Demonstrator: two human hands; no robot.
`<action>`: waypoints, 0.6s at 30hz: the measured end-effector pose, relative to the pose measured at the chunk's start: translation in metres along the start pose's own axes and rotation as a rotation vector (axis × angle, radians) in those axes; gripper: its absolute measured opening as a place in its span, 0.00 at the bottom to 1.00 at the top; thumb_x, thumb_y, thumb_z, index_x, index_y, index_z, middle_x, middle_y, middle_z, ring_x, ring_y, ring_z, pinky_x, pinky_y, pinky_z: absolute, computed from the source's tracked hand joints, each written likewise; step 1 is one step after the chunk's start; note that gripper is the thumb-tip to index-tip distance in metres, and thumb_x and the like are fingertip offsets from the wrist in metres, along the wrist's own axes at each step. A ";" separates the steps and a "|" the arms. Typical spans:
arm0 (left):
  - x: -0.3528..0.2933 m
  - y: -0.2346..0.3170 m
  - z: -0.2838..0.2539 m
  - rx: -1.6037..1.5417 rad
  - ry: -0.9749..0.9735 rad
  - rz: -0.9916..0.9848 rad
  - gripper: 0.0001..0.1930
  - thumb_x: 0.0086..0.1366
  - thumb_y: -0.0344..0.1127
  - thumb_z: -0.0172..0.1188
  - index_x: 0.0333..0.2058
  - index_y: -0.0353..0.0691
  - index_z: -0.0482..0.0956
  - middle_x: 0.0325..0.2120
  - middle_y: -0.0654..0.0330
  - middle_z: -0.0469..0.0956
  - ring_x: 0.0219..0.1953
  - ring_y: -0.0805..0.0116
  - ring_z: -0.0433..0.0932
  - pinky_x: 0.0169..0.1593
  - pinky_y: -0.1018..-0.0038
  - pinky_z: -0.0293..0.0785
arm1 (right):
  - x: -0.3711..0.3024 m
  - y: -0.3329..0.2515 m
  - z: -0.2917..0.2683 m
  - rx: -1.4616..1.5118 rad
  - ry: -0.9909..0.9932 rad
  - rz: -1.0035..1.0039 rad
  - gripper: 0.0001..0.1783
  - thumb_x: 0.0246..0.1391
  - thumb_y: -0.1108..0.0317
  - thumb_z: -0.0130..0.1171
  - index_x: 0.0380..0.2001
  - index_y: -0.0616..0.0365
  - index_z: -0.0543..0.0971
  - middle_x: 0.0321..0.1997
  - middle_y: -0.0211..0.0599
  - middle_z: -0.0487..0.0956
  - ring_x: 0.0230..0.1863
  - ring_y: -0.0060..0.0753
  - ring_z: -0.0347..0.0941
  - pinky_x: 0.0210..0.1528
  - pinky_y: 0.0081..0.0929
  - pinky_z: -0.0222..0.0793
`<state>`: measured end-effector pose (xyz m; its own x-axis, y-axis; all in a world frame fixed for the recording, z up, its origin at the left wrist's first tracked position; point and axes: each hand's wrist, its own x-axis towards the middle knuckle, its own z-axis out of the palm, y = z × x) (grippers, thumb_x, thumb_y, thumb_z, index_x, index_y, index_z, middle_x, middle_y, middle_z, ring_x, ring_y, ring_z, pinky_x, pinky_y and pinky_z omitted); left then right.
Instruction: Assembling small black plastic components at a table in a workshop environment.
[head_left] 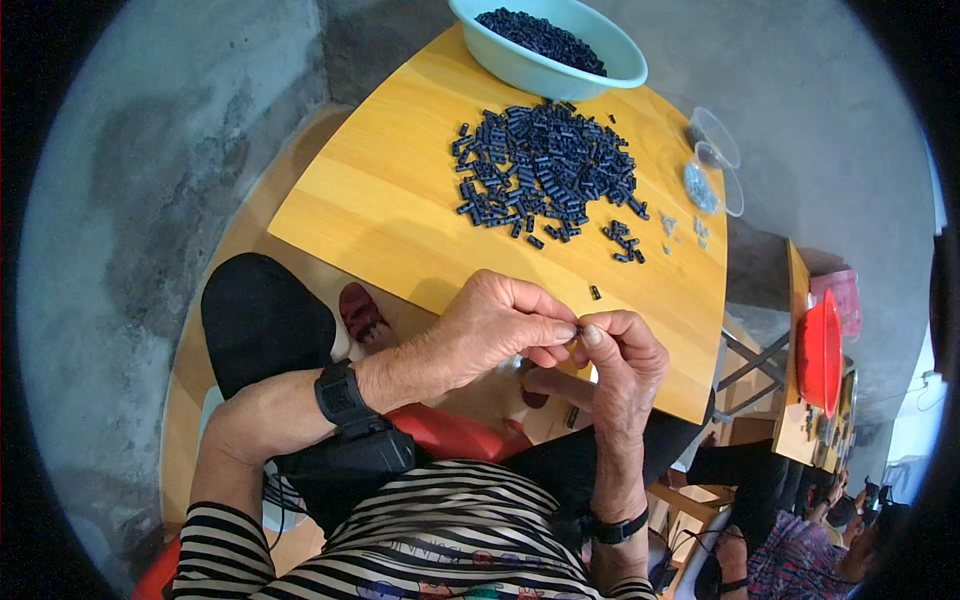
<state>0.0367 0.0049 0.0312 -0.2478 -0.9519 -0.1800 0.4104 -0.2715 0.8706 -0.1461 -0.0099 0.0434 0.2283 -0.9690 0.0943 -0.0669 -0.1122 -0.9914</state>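
Observation:
My left hand (500,322) and my right hand (622,362) meet fingertip to fingertip above the table's near edge. Pinched between both thumbs and forefingers is a small black plastic piece (577,334), mostly covered by the fingers. One similar loose black piece (595,293) lies on the wood just beyond my fingertips. Farther back spreads a large pile of short black plastic pieces (545,165), with a smaller cluster (624,242) at its near right side.
The yellow wooden table (400,190) bears a light blue basin (560,75) full of black bits. Clear plastic tubs (735,190) and small pale parts (668,224) sit at the right edge. Another person (800,555) is at lower right, near a table with a red basin (820,350).

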 end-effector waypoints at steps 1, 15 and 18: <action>0.000 0.000 0.000 -0.010 -0.005 0.003 0.11 0.64 0.32 0.63 0.41 0.28 0.82 0.31 0.52 0.83 0.31 0.69 0.83 0.36 0.76 0.82 | 0.001 0.001 -0.001 0.052 -0.004 0.017 0.05 0.57 0.72 0.63 0.34 0.63 0.80 0.27 0.31 0.80 0.27 0.16 0.71 0.32 0.16 0.68; -0.001 0.003 0.001 0.061 0.002 0.001 0.11 0.63 0.31 0.63 0.40 0.28 0.82 0.30 0.53 0.83 0.30 0.71 0.82 0.36 0.78 0.81 | 0.003 -0.003 -0.002 0.326 -0.050 0.226 0.04 0.57 0.73 0.61 0.35 0.61 0.79 0.24 0.29 0.78 0.22 0.17 0.71 0.25 0.16 0.66; -0.002 0.003 0.002 0.074 0.000 0.020 0.11 0.63 0.31 0.64 0.40 0.28 0.82 0.30 0.54 0.83 0.29 0.72 0.82 0.35 0.78 0.81 | 0.003 -0.003 -0.003 0.384 -0.062 0.267 0.04 0.57 0.73 0.62 0.35 0.60 0.79 0.24 0.29 0.78 0.22 0.17 0.71 0.24 0.16 0.66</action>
<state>0.0369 0.0058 0.0348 -0.2401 -0.9572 -0.1618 0.3493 -0.2407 0.9055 -0.1479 -0.0133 0.0466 0.3106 -0.9366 -0.1623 0.2305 0.2398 -0.9430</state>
